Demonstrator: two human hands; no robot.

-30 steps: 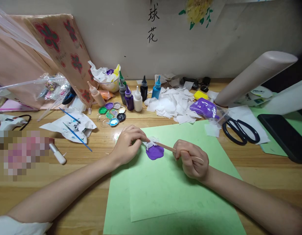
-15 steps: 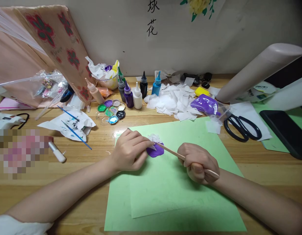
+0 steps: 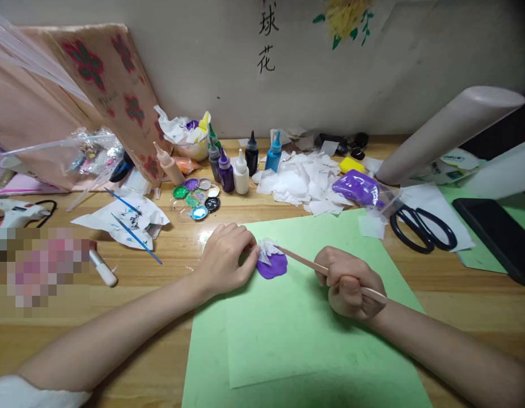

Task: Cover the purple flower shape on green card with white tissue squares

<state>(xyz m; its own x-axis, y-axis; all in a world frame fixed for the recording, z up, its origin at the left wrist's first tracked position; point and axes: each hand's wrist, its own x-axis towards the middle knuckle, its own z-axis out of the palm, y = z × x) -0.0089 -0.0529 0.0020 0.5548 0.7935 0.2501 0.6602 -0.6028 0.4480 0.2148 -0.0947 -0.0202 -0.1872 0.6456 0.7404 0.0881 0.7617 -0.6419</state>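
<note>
A flat purple clay piece (image 3: 274,267) lies on the green paper (image 3: 305,340), with crumpled white paper bits (image 3: 269,248) stuck on its upper part. My left hand (image 3: 228,258) rests at the left edge of the clay, fingers curled and thumb tip against the index finger beside the white paper. Whatever sits between those fingertips is hidden. My right hand (image 3: 351,283) is closed in a fist round a slim wooden stick (image 3: 303,260). The stick's thin tip points left and reaches the right side of the white bits.
Behind the green paper stand paint bottles (image 3: 240,175), a paint palette (image 3: 198,198), a heap of white paper pieces (image 3: 299,177) and bagged purple clay (image 3: 358,188). Scissors (image 3: 424,228) and a black phone (image 3: 498,238) lie right; brushes (image 3: 132,231) and a glue gun (image 3: 22,214) left.
My left fingers have drawn back left from over the white paper, showing more of it and the clay. The stick and right hand have shifted slightly right. The camera view has tilted a little.
</note>
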